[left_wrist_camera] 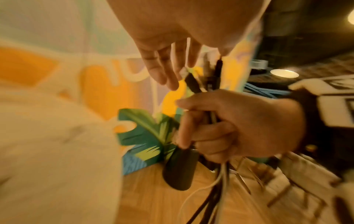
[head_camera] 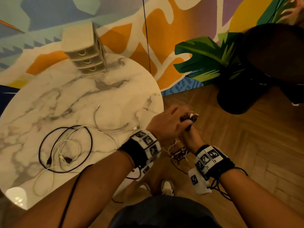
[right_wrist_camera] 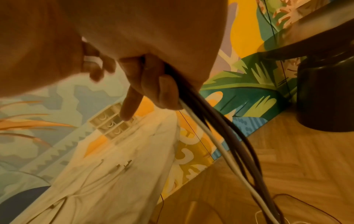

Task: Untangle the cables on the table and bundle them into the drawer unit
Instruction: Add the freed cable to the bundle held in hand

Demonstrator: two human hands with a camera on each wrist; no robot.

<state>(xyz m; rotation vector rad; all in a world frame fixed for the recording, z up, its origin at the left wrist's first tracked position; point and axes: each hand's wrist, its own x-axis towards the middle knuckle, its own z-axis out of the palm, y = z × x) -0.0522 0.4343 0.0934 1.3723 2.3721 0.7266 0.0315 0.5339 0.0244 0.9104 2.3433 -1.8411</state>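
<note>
My right hand (head_camera: 189, 134) grips a bundle of dark and white cables (left_wrist_camera: 210, 86) in its fist, off the table's right edge above the floor. The plug ends stick up from the fist and the loose lengths (right_wrist_camera: 229, 151) hang down. My left hand (head_camera: 171, 119) hovers over the plug ends, its fingers (left_wrist_camera: 164, 71) straight and touching them. More cables lie on the round marble table (head_camera: 82, 96): a dark loop (head_camera: 89, 142) tangled with white cables (head_camera: 69, 142). The beige drawer unit (head_camera: 85, 51) stands at the table's far edge, all its drawers closed.
A black plant pot (head_camera: 238, 99) stands on the wood floor to the right, with a dark round top (head_camera: 276, 51) above it. A painted mural wall runs behind the table. My shoes (head_camera: 167, 186) are below the hands. A thin black cord (head_camera: 147, 38) hangs against the wall.
</note>
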